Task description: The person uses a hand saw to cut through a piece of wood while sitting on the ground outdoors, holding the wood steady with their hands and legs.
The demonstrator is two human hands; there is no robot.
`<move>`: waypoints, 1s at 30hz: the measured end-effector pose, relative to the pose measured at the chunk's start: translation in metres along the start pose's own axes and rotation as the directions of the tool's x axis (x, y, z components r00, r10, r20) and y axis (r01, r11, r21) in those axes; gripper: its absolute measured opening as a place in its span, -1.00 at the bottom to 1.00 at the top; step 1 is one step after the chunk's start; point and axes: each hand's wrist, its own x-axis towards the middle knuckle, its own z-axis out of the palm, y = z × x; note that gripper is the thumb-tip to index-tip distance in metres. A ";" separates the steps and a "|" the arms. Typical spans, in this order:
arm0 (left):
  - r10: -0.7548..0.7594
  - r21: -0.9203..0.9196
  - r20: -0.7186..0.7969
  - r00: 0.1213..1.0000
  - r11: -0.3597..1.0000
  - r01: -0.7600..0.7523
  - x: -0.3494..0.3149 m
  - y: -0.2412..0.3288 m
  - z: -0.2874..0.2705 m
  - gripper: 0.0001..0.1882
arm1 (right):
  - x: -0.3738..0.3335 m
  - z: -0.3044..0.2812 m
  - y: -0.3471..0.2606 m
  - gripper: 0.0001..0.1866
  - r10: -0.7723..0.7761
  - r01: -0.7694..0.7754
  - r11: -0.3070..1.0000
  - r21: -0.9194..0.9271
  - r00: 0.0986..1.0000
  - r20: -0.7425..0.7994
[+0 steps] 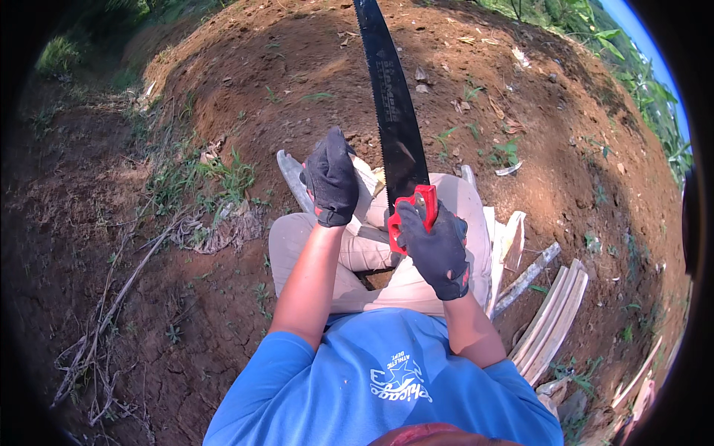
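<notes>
The gloved right hand (437, 251) is closed around the red handle (427, 197) of a handsaw, its dark blade (397, 123) pointing forward, teeth toward the left hand (331, 182). That gloved hand is curled beside a pale wood piece (365, 186); I cannot tell whether it grips it. A leftward slip could catch that glove or the beige trousers (297, 236) beneath. Split wooden strips (552, 318) lie right of the right hand on brown soil (223, 312).
</notes>
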 end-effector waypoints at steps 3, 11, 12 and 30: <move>0.069 0.056 -0.094 0.993 0.996 -0.064 0.002 -0.008 0.003 -0.45 | 0.007 0.004 -0.002 -0.57 0.003 -0.004 0.998 0.057 1.000 0.023; 0.258 0.222 -0.199 0.945 0.951 -0.213 0.007 -0.038 -0.003 -0.43 | 0.020 0.027 0.003 -0.60 -0.127 0.130 0.990 -0.060 0.991 0.038; 0.192 0.147 -0.176 0.965 0.975 -0.167 0.009 -0.037 -0.005 -0.42 | 0.022 0.030 0.006 -0.60 -0.140 0.142 0.988 -0.064 0.989 0.038; -0.263 -0.733 0.252 0.931 0.576 0.361 0.015 -0.047 -0.033 -0.44 | -0.089 -0.093 0.108 -0.57 0.336 -0.315 0.925 -0.212 0.939 0.072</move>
